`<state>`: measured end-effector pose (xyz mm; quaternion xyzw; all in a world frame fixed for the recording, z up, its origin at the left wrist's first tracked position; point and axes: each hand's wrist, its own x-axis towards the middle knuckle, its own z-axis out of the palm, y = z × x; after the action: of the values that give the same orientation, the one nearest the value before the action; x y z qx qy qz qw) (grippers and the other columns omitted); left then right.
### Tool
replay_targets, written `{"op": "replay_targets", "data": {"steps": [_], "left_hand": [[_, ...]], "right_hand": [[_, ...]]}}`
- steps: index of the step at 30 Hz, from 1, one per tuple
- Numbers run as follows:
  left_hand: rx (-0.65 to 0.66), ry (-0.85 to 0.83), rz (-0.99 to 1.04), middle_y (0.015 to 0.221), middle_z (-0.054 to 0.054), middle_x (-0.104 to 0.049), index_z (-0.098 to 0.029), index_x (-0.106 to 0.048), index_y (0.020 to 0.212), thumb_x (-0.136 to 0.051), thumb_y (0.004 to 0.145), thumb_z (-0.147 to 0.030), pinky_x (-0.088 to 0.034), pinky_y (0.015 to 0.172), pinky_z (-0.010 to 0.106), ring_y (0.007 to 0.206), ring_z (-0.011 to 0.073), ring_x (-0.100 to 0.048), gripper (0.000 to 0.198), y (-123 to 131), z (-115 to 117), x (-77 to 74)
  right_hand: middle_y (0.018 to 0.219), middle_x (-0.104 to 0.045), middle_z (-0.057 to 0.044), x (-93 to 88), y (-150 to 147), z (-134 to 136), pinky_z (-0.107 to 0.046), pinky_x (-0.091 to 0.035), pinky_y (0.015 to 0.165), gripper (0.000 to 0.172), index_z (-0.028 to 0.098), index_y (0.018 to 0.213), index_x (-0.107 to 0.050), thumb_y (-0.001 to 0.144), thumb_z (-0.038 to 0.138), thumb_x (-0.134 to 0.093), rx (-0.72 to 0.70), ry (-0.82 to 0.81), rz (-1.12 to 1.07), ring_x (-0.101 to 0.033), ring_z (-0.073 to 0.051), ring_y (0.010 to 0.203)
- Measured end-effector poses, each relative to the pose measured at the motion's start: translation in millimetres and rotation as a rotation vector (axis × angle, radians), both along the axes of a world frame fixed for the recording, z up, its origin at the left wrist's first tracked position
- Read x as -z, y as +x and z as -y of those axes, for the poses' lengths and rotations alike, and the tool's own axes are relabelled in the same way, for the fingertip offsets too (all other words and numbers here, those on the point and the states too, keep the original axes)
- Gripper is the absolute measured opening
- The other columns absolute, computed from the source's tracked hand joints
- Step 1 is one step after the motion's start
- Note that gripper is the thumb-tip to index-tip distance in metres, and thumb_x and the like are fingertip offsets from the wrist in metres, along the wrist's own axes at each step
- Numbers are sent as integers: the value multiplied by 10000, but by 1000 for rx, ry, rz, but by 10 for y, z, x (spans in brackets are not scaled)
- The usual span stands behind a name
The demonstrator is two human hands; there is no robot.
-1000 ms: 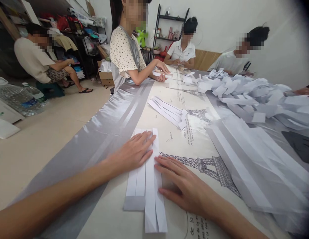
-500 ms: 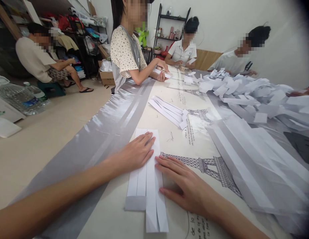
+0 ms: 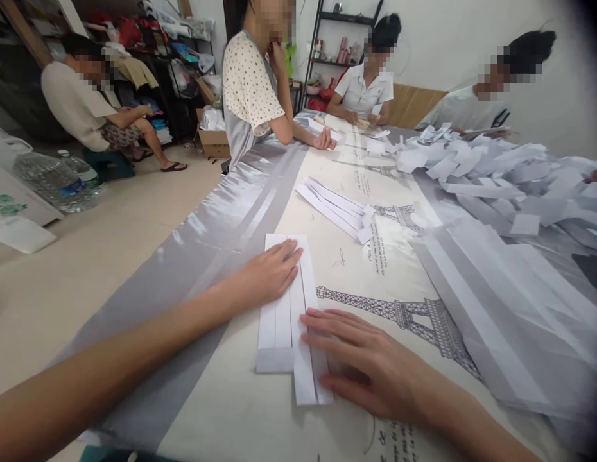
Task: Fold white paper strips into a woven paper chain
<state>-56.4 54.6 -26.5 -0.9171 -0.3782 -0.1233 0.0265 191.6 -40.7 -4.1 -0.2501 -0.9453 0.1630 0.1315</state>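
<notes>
A long folded white paper piece [image 3: 287, 321] lies lengthwise on the printed tablecloth in front of me. My left hand [image 3: 269, 274] lies flat on its upper half, fingers stretched out and together. My right hand [image 3: 363, 359] rests flat on its right edge lower down, fingers spread. Neither hand grips anything.
A stack of folded white strips [image 3: 337, 209] lies further up the table [image 3: 216, 410]. A big heap of white paper [image 3: 501, 192] fills the right side. Several other people sit or stand around the far end. Water bottles [image 3: 52, 183] lie on the floor at left.
My right hand has slid down along the paper toward me. The view shifted slightly. The standing person raised a hand to the face.
</notes>
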Motion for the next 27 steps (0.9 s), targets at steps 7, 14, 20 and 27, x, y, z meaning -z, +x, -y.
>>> {"op": "replay_targets", "data": {"steps": [7,14,20,27], "left_hand": [[-59,1,-29,1522,219,-443,-35,-452,1425,-251,1081,-257,-423,1137,422,1389,293,-482,456,-33,-32,-30],[-47,-17,15,1517,226,-444,-38,-461,1412,-260,1075,-255,-402,1159,430,1423,296,-441,448,-37,-46,21],[-45,-19,25,1521,203,-448,-68,-458,1410,-243,1076,-259,-394,1165,423,1433,280,-427,441,-33,-39,5],[-57,-32,34,1530,209,-434,-47,-457,1417,-240,1075,-260,-392,1166,422,1418,282,-443,457,-27,-39,11]], "right_hand": [[1312,-651,-145,-69,-157,157,-409,-525,1073,226,117,1189,-650,1015,237,-570,-43,125,-79,-548,-258,1315],[998,-654,-133,-76,-266,237,-387,-582,791,222,74,1141,-646,960,95,-520,-20,122,-73,-609,-250,957],[969,-647,-100,4,-283,220,-341,-547,697,301,126,1205,-612,944,55,-480,47,26,-201,-568,-210,851],[997,-665,-88,92,-289,182,-347,-537,730,290,139,1240,-594,972,85,-498,109,-72,-261,-560,-205,872]]}}
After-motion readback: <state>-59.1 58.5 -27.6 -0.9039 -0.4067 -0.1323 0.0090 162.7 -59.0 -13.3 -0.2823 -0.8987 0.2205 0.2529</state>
